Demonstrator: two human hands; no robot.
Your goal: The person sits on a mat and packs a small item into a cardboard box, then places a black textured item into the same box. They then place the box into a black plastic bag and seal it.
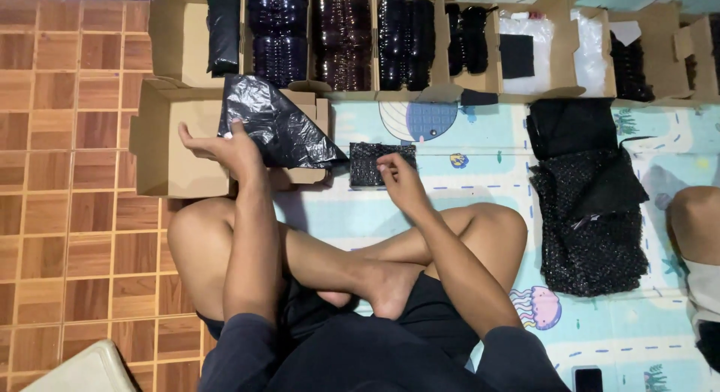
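Note:
I sit cross-legged on a patterned play mat. My left hand [225,147] holds the edge of a black plastic bag [274,126] that lies over an open cardboard box [176,148] in front of my left knee. My right hand [397,175] rests its fingers on a small package wrapped in black bubble wrap [371,163], which lies on the mat just right of the bag.
A row of open cardboard boxes [180,32] with black wrapped items lines the far edge. A pile of black bubble wrap sheets [589,204] lies at the right. Another person's knee [694,216] shows at the right edge. Wooden floor tiles [67,137] lie to the left.

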